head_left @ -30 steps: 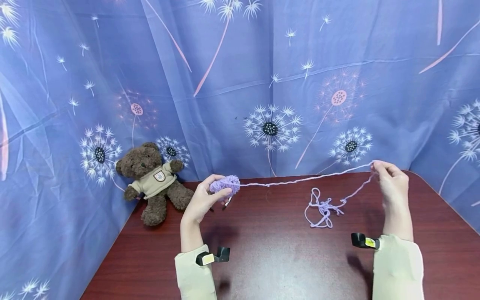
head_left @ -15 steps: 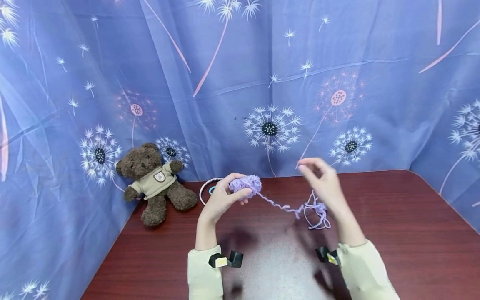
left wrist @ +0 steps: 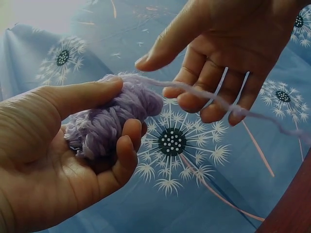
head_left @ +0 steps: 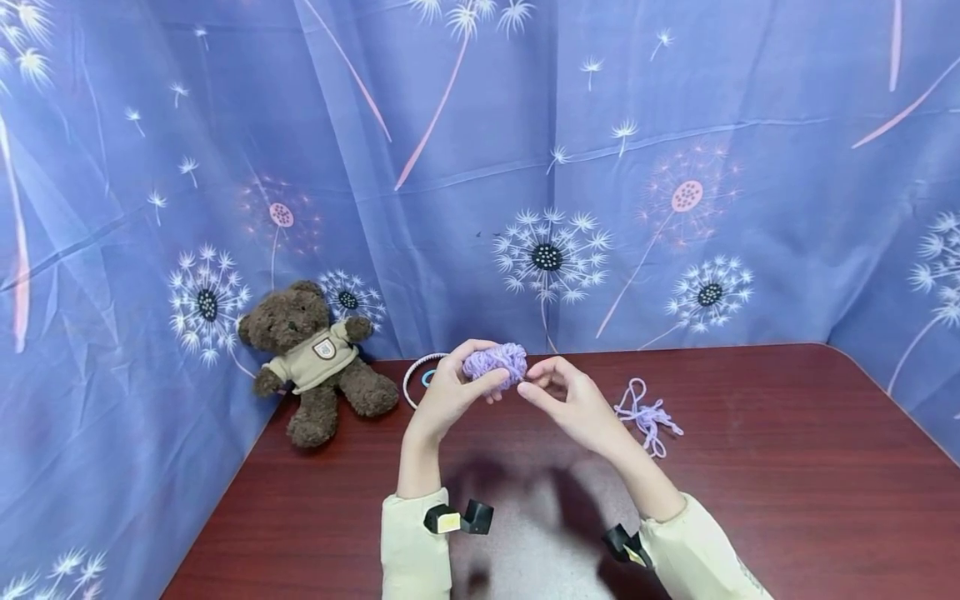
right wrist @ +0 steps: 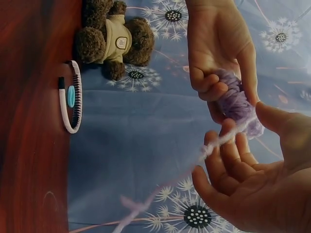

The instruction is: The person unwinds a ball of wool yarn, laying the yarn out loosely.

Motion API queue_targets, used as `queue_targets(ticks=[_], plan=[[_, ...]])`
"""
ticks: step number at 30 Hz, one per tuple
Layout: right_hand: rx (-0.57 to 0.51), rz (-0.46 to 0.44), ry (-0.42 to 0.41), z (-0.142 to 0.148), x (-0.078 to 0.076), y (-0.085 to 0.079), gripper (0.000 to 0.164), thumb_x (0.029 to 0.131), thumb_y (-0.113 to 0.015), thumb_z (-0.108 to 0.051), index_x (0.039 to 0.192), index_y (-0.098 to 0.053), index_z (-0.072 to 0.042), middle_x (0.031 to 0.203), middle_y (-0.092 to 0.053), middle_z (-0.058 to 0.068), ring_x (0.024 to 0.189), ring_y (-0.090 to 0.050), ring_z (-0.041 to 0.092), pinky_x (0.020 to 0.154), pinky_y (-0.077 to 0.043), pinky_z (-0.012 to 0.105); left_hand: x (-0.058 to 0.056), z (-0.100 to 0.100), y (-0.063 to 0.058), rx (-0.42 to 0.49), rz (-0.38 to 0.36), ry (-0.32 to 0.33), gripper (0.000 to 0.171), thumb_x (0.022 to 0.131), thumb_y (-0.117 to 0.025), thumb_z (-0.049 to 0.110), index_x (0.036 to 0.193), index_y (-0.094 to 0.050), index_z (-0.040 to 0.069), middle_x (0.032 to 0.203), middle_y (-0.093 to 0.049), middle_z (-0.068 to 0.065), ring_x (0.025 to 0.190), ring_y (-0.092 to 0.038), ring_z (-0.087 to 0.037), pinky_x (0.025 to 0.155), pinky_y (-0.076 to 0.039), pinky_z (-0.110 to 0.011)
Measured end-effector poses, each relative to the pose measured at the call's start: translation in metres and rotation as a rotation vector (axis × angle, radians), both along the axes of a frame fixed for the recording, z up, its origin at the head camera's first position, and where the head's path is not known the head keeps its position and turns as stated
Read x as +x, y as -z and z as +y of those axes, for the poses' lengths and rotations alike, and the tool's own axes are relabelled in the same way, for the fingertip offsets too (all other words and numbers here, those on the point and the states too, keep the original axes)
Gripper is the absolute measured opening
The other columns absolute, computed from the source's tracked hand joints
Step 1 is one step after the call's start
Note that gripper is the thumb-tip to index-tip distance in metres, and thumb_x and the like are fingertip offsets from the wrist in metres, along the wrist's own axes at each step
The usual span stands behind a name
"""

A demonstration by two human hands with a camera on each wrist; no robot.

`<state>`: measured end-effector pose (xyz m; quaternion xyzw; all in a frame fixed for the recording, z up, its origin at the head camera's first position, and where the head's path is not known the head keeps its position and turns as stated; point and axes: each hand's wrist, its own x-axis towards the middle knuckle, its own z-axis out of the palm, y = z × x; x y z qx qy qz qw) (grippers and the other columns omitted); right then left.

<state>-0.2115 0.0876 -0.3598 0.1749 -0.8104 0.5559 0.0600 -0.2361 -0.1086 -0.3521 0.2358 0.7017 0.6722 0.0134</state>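
Note:
In the head view my left hand (head_left: 442, 404) holds a small ball of lilac yarn (head_left: 504, 357) above the table. Its thumb lies across the top, and the left wrist view shows the fingers curled under the yarn ball (left wrist: 114, 119). My right hand (head_left: 581, 412) is close beside the ball's right end. Its thumb and fingers stand apart, relaxed, as the right wrist view shows. From the ball a yarn strand (left wrist: 194, 90) runs out past the right fingers. A loose tangle of the same yarn (head_left: 651, 421) lies on the table to the right.
A brown teddy bear (head_left: 311, 358) in a beige top sits at the table's left rear. Behind my left hand lie a pale toothed headband (right wrist: 77, 111) and a light-blue ring (right wrist: 71, 97). A blue dandelion-print curtain (head_left: 450, 250) borders the dark red table (head_left: 787, 475).
My right hand has come left from far out, where it held the strand taut, to the yarn ball. The left hand has shifted right with the ball.

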Motion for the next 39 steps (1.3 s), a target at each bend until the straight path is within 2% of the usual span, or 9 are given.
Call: queue_targets(ticks=[5,9,12,19,25,27,30,34,39], plan=[[0.048,0.019,-0.047,0.006,-0.003,0.001,0.015,0.093,-0.064,-0.016,0.095,-0.066,-0.001,0.08,-0.067,0.011,0.07,-0.057,0.003,0.063,-0.047,0.018,0.0,0.0,0.0,-0.003,0.001,-0.018,0.036,0.089,-0.063,0.0,0.124,-0.053,-0.005,0.079,-0.062,0.005,0.062,-0.06,-0.01,0.059,-0.053,-0.023],[0.014,0.041,-0.019,0.019,-0.007,-0.003,0.017,0.095,-0.061,-0.016,0.095,-0.07,0.0,0.081,-0.068,0.014,0.065,-0.056,0.002,0.056,-0.047,0.019,-0.001,-0.003,0.002,-0.015,0.006,-0.037,0.036,0.089,-0.064,0.0,0.123,-0.055,-0.004,0.079,-0.062,0.004,0.061,-0.06,-0.008,0.058,-0.053,-0.021],[-0.03,0.063,0.051,0.032,-0.01,-0.008,0.018,0.095,-0.062,-0.014,0.099,-0.069,0.002,0.081,-0.068,0.012,0.066,-0.056,0.001,0.052,-0.046,0.02,-0.002,-0.006,0.003,-0.034,0.015,-0.044,0.035,0.088,-0.066,0.001,0.122,-0.057,-0.003,0.079,-0.061,0.003,0.06,-0.06,-0.008,0.058,-0.052,-0.021],[-0.094,0.085,0.226,0.065,-0.018,-0.014,0.022,0.096,-0.062,-0.021,0.102,-0.07,-0.001,0.07,-0.063,-0.021,0.066,-0.058,-0.002,0.055,-0.049,0.019,-0.001,-0.011,0.003,-0.026,0.025,-0.037,0.033,0.088,-0.066,0.002,0.12,-0.058,-0.006,0.082,-0.062,0.004,0.062,-0.061,-0.009,0.06,-0.053,-0.021],[-0.165,0.149,0.34,0.092,-0.028,-0.012,0.01,0.096,-0.062,-0.018,0.089,-0.069,-0.017,0.066,-0.061,-0.022,0.057,-0.052,-0.002,0.051,-0.043,0.016,0.0,-0.021,0.001,0.057,-0.032,-0.142,0.037,0.088,-0.069,0.008,0.121,-0.057,-0.004,0.086,-0.064,0.004,0.064,-0.063,-0.007,0.062,-0.055,-0.021],[-0.187,0.16,0.389,0.102,-0.03,-0.011,0.01,0.096,-0.062,-0.017,0.089,-0.069,-0.016,0.065,-0.061,-0.023,0.059,-0.052,-0.005,0.054,-0.043,0.014,0.0,-0.027,0.001,0.083,-0.035,-0.163,0.037,0.088,-0.069,0.007,0.121,-0.056,-0.005,0.087,-0.064,0.005,0.064,-0.063,-0.008,0.063,-0.055,-0.021],[-0.258,0.145,0.456,0.115,-0.034,-0.009,0.012,0.095,-0.063,-0.015,0.088,-0.071,-0.02,0.066,-0.062,-0.024,0.064,-0.057,-0.007,0.06,-0.045,0.009,0.0,-0.035,0.001,0.1,-0.033,-0.184,0.036,0.089,-0.066,0.002,0.122,-0.054,-0.006,0.086,-0.066,0.007,0.064,-0.063,-0.007,0.063,-0.056,-0.022],[-0.441,0.112,0.512,0.132,-0.037,-0.008,0.019,0.093,-0.065,-0.01,0.082,-0.071,-0.024,0.066,-0.066,-0.018,0.062,-0.061,-0.005,0.064,-0.049,0.007,0.002,-0.045,0.001,0.095,-0.032,-0.207,0.032,0.09,-0.063,-0.002,0.121,-0.055,-0.005,0.082,-0.067,0.01,0.063,-0.063,-0.008,0.063,-0.056,-0.022],[-0.606,0.089,0.593,0.153,-0.039,-0.005,0.018,0.09,-0.067,-0.006,0.078,-0.073,-0.019,0.062,-0.066,-0.012,0.058,-0.059,-0.002,0.061,-0.049,0.007,0.002,-0.052,0.002,0.092,-0.036,-0.238,0.031,0.09,-0.064,-0.001,0.12,-0.056,-0.003,0.082,-0.066,0.008,0.062,-0.063,-0.008,0.062,-0.056,-0.022]])
